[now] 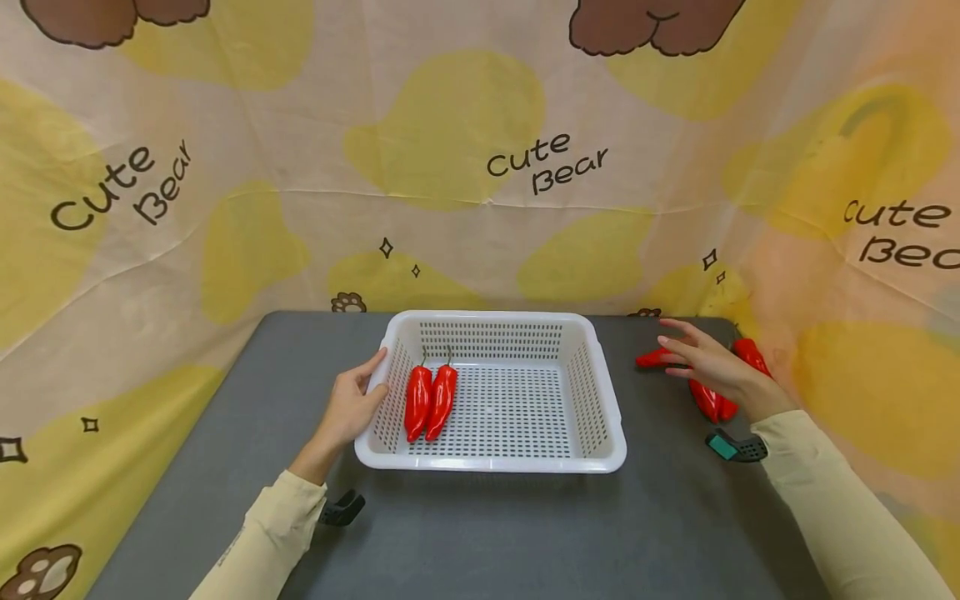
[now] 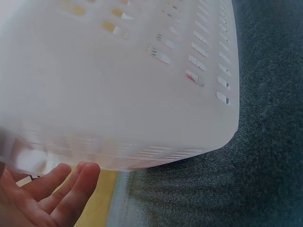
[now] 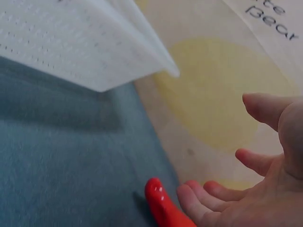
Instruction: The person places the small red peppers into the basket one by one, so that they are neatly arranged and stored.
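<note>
A white plastic basket point(image 1: 491, 464) with slotted walls stands on the table. Inside it, near the left wall, two red chili peppers point(image 1: 442, 402) lie side by side, stems toward the back. My left hand point(image 1: 356, 408) grips the basket's left rim, thumb over the edge and fingers outside; its fingertips point(image 2: 90, 175) show by the wall in the left wrist view. Over several red peppers point(image 1: 705, 402) at the back right hovers my right hand point(image 1: 712, 368), fingers spread and holding nothing. One pepper's tip point(image 3: 161, 198) shows below those fingers; the hand partly hides the pile.
The grey tabletop point(image 1: 495, 533) extends in front of the basket and to both sides. A printed cloth point(image 1: 450, 167) with yellow patches and lettering hangs behind it and along the sides. Dark bands point(image 1: 738, 447) are on both wrists.
</note>
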The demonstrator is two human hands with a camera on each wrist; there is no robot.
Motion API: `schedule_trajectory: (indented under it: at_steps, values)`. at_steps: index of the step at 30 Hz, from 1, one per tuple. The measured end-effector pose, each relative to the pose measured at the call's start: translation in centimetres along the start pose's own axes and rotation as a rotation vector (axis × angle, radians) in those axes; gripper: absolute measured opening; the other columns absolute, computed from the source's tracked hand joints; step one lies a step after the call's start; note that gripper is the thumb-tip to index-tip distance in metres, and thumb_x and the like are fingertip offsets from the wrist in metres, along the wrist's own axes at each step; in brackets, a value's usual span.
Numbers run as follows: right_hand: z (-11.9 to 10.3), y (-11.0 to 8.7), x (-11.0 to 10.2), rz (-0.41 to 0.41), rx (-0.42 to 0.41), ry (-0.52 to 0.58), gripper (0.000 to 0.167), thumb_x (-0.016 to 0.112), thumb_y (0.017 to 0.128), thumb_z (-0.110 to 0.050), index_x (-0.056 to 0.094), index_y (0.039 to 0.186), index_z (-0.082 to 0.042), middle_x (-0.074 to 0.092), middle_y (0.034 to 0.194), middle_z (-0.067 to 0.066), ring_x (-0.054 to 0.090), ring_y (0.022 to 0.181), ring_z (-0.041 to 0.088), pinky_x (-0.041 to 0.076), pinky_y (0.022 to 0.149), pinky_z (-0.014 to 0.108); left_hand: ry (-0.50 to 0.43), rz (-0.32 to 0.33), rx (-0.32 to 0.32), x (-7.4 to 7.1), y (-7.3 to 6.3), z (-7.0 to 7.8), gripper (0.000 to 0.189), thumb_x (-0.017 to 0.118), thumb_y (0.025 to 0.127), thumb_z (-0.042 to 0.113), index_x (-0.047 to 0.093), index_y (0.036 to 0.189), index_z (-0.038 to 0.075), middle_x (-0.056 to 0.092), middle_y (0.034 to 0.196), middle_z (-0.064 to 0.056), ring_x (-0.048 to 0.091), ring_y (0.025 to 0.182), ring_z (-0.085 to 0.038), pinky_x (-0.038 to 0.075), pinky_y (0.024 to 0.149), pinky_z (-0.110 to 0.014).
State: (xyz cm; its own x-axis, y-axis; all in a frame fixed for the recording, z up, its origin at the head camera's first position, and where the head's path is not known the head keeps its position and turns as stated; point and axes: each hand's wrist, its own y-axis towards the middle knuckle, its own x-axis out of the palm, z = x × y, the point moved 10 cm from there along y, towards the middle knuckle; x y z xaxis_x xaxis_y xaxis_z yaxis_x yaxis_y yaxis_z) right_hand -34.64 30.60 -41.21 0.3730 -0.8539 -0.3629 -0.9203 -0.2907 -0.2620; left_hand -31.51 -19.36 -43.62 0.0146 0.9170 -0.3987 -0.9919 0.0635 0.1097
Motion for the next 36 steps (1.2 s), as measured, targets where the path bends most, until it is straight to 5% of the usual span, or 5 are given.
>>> schedule_trajectory:
  at_steps: [8,17,23,30,36]
  values:
    - [2.4,0.4,-0.3,-0.038,0.078,0.085,0.08,0.037,0.109,-0.04,-0.012,0.16,-0.003,-0.008,0.166,0.032,0.017,0.146,0.061,0.019,0.122,0.066,-0.011,0.0,-0.007,0.0,0.0,0.2,0.058,0.051,0.097,0.001,0.039,0.154,0.003,0.044,0.154,-0.028,0.061,0.123,-0.046,0.056,0.092,-0.054]
    - [5.3,2.7,-0.4,-0.047,0.181,0.128,0.081,0.039,0.109,-0.035,-0.021,0.159,-0.015,-0.019,0.167,0.024,-0.001,0.147,0.065,0.014,0.122,0.07,-0.002,-0.004,-0.008,0.0,0.0,0.2,0.059,0.05,0.097,0.0,0.039,0.154,0.003,0.044,0.153,-0.028,0.061,0.121,-0.046,0.057,0.091,-0.052]
    - [6.1,3.9,-0.4,0.014,0.248,0.07,0.08,0.04,0.108,-0.037,-0.017,0.161,-0.016,-0.015,0.167,0.026,0.001,0.149,0.061,0.017,0.124,0.067,-0.001,0.002,0.007,0.1,0.0,-0.2,0.059,0.05,0.096,0.0,0.039,0.154,0.002,0.046,0.151,-0.03,0.063,0.117,-0.047,0.059,0.086,-0.051]
    - [6.6,4.3,-0.6,0.129,0.323,-0.014,0.078,0.043,0.106,-0.037,0.002,0.16,0.002,0.005,0.165,0.033,0.027,0.143,0.052,0.037,0.12,0.055,-0.008,0.001,0.007,0.2,-0.1,-0.6,0.059,0.051,0.096,-0.001,0.039,0.154,0.002,0.047,0.151,-0.029,0.062,0.121,-0.047,0.057,0.09,-0.055]
    - [6.2,4.9,-1.4,0.239,0.277,-0.114,0.067,0.05,0.104,-0.028,0.023,0.153,0.01,0.036,0.149,0.033,0.055,0.107,0.028,0.055,0.086,0.029,-0.022,0.005,0.026,0.0,0.0,0.0,0.059,0.05,0.096,-0.002,0.039,0.153,0.0,0.045,0.152,-0.029,0.059,0.125,-0.046,0.053,0.094,-0.055]
